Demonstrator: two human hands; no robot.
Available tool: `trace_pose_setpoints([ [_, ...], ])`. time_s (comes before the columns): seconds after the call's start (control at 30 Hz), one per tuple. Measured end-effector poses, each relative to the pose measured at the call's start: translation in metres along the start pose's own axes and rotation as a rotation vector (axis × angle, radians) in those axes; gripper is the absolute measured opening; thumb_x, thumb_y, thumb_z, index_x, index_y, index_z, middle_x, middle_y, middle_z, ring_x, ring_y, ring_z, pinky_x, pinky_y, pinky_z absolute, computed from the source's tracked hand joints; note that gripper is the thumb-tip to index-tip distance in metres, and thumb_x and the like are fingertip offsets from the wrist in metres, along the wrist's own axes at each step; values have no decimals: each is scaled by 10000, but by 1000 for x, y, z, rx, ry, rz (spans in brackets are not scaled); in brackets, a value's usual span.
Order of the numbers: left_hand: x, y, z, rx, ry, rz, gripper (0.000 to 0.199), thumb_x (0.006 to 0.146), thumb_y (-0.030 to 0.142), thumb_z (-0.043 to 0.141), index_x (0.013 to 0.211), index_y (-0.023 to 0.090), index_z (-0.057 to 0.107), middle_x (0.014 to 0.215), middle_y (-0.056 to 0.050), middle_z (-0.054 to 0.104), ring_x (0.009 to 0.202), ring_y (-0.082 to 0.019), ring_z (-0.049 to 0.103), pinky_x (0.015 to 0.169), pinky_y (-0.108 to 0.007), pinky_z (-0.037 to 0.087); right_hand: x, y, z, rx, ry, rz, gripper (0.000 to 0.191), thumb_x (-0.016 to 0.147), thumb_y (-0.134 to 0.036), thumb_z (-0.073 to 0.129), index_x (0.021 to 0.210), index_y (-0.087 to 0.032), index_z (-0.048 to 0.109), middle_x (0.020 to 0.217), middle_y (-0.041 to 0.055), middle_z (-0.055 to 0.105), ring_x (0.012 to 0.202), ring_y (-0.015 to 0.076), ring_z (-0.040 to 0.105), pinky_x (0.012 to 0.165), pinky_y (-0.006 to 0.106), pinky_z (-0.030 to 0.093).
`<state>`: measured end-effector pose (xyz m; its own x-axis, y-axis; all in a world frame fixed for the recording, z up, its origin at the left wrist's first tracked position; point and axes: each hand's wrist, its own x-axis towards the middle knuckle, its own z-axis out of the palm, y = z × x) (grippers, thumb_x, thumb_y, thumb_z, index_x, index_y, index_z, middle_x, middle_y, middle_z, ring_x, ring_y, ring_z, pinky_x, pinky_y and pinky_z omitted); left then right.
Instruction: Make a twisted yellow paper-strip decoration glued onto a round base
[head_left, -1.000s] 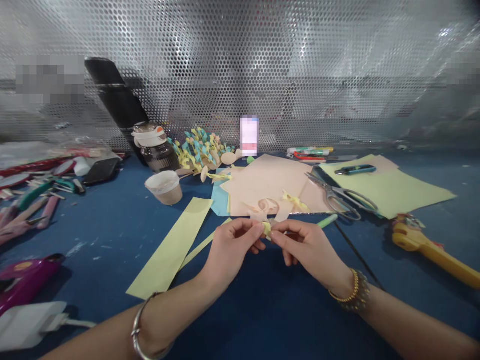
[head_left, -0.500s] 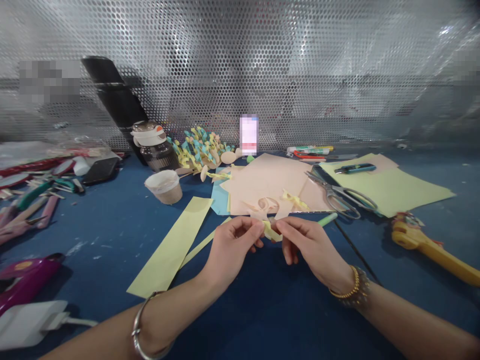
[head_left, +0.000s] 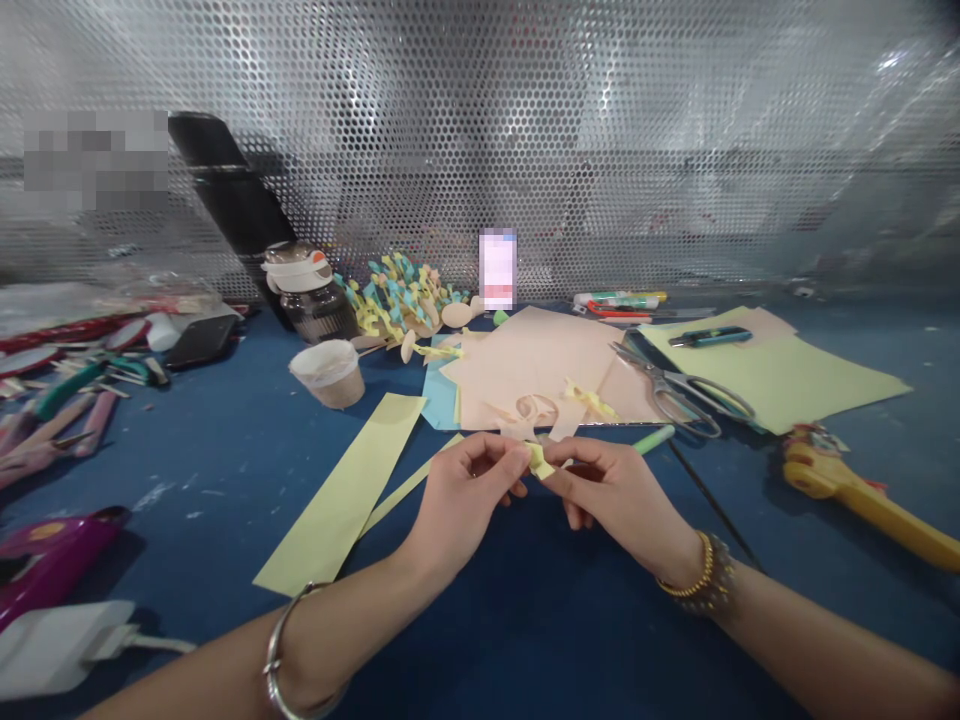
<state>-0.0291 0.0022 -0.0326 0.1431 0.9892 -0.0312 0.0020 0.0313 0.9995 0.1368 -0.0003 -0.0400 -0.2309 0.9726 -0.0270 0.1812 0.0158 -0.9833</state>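
Between my two hands is a small folded yellow paper strip [head_left: 538, 462]. My left hand [head_left: 474, 488] is closed, its thumb and forefinger pinching the strip's left side. The closed fingertips of my right hand [head_left: 613, 490] pinch the strip from the right. Just beyond my fingers lie curled pink paper scraps [head_left: 534, 408] and a crumpled yellow paper piece [head_left: 592, 398], on top of pink paper sheets [head_left: 532, 355]. To the left of my left hand are a wide yellow paper strip [head_left: 349, 490] and a narrow yellow strip [head_left: 409, 487].
Scissors [head_left: 679, 388] and a utility knife [head_left: 711, 337] lie at the right, near a yellow-handled tool [head_left: 870, 495]. A paper cup [head_left: 330, 375], dark jar [head_left: 315, 300] and cluster of folded paper pieces [head_left: 401, 295] stand behind. Pliers [head_left: 45, 440] and a purple tool [head_left: 64, 555] lie left.
The right fingers have shifted slightly left and down along the yellow strip, and its loose right part is now folded in closer. My left hand is nearly still.
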Motion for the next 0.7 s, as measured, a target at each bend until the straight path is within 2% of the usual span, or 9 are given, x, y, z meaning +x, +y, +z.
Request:
trace_pose_setpoints([
  [0.2, 0, 3, 1, 37, -2, -7, 165, 766, 315, 642, 699, 164, 640, 565, 15, 590, 521, -99, 542, 502, -202, 424, 0, -3, 0, -31, 4, -29, 207, 768, -382, 651, 802, -179, 668, 477, -55, 506, 388, 71, 492, 377, 181, 385],
  [0.43, 0, 1, 0, 22, -49, 2, 189, 787, 320, 619, 706, 152, 651, 584, 4, 605, 539, -101, 556, 519, -202, 431, 0, -1, 0, 3, 44, 27, 185, 756, -350, 660, 769, -166, 645, 467, -62, 497, 375, 60, 469, 365, 171, 360],
  [0.53, 0, 0, 0, -37, -75, 12, 177, 813, 312, 591, 839, 158, 674, 659, -6, 629, 572, -100, 567, 523, -196, 444, 1, -2, 1, 33, 42, 49, 182, 765, -344, 650, 754, -163, 640, 466, -64, 502, 368, 49, 456, 363, 161, 342],
  [0.6, -1, 0, 1, -67, -49, 16, 201, 791, 290, 622, 949, 174, 662, 714, -6, 639, 614, -105, 583, 528, -191, 457, 1, -3, 1, 40, 27, 43, 181, 770, -338, 645, 739, -160, 639, 469, -62, 504, 371, 47, 456, 365, 160, 339],
  [0.7, -1, 0, 1, -49, 7, 30, 210, 741, 262, 679, 934, 177, 670, 719, -2, 645, 619, -104, 587, 535, -188, 471, 1, -4, 0, 26, 7, 34, 170, 766, -325, 650, 723, -161, 643, 464, -62, 498, 374, 48, 462, 370, 163, 343],
])
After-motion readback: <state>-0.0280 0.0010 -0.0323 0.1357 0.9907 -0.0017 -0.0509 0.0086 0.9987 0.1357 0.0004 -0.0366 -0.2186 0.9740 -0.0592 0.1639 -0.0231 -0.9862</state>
